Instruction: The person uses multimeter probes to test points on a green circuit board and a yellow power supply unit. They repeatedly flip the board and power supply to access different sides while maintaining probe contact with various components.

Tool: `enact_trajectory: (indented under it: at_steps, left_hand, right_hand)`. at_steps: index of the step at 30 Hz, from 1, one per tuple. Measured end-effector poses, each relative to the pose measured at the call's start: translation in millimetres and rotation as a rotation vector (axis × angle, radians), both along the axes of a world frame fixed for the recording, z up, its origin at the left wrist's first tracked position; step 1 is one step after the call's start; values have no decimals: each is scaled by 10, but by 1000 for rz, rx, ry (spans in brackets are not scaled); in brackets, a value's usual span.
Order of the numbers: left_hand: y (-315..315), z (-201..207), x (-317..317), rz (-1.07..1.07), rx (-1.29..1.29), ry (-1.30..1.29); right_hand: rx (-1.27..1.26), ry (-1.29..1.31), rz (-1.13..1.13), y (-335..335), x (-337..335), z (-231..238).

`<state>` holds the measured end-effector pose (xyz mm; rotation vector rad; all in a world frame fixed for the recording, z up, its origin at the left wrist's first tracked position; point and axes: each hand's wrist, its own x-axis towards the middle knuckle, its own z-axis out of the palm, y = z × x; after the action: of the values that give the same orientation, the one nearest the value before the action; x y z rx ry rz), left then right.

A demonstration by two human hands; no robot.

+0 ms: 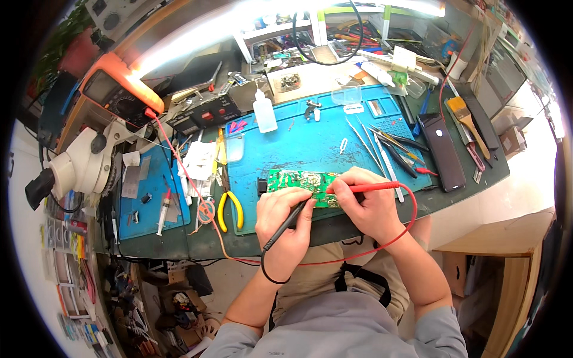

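Note:
A green circuit board (291, 179) lies on the blue work mat (298, 143) near the bench's front edge. Over its left part, my left hand (285, 218) is closed around a black multimeter probe (283, 227) that slants down toward the board. My right hand (367, 203) pinches a red multimeter probe (376, 187) at the board's right end. Both probe tips are hidden by my fingers or too small to make out. The red lead loops past my right wrist and runs left to an orange multimeter (119, 89), propped up at the far left.
Yellow-handled pliers (230, 212) and a syringe (163, 212) lie to the left. A white squeeze bottle (264, 112) stands behind the board. Tweezers (382, 156), a dark phone (440, 152) and a brush (462, 113) lie right. A microscope (77, 158) juts in at left.

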<state>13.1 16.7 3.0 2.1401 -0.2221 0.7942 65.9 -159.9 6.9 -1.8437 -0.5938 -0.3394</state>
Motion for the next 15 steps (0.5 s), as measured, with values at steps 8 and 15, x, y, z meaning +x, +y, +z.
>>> enact_trajectory:
  at_steps: [8,15]
  left_hand:
    - [-5,14,3,-7,0,-2]
    - [1,5,8,-9,-2,-7]
  right_hand:
    - [11,18,-8,-11,-13,-11]
    - [-11,-2,-18,-7,-6,-5]
